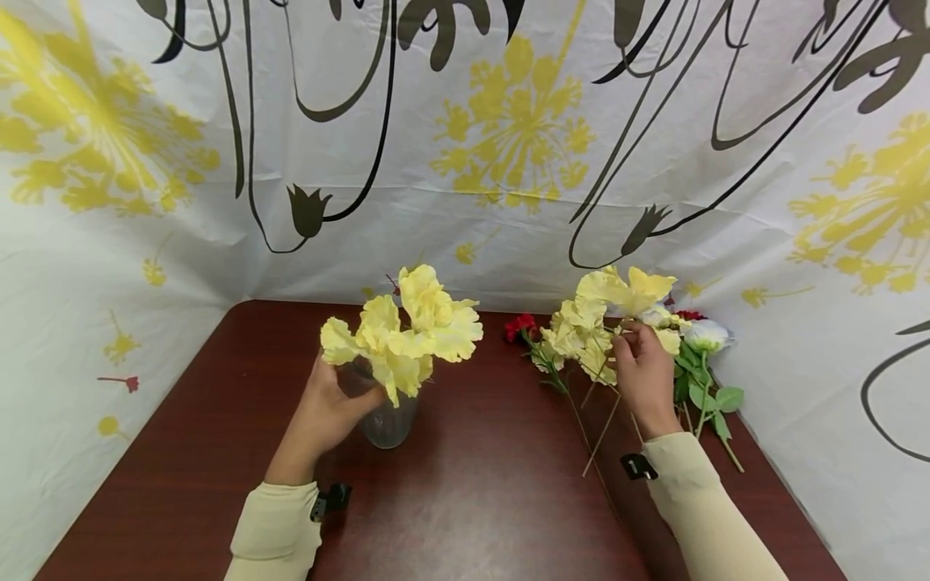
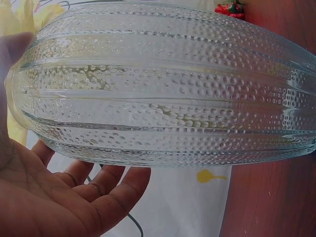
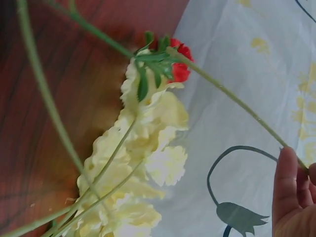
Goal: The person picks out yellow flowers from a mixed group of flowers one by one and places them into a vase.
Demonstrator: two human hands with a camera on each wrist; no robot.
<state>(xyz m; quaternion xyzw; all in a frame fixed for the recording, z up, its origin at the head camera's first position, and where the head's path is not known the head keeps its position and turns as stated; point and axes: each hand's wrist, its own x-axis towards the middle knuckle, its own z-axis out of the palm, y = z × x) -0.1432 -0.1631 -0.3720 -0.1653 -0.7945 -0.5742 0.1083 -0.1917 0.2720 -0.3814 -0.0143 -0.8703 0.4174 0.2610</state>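
A ribbed, dimpled clear glass vase (image 1: 388,424) stands on the left side of the table with ruffled yellow flowers (image 1: 407,331) spreading above its mouth. My left hand (image 1: 330,411) holds it near the rim, thumb on one side and fingers (image 2: 126,190) curved along the other. On the right, my right hand (image 1: 647,375) pinches a thin green flower stem (image 3: 237,101) between thumb and fingertips. A yellow bloom (image 1: 628,290) shows just above that hand in the head view. Below the pinched stem, more yellow flowers (image 3: 128,173) lie on the table, their bare stems crossing.
A red flower (image 1: 519,325) lies at the left of the pile, near the table's back edge. White flowers (image 1: 705,335) with green leaves (image 1: 726,398) lie at its right. A patterned white sheet (image 1: 363,266) hangs behind and beside the dark red-brown table (image 1: 465,500).
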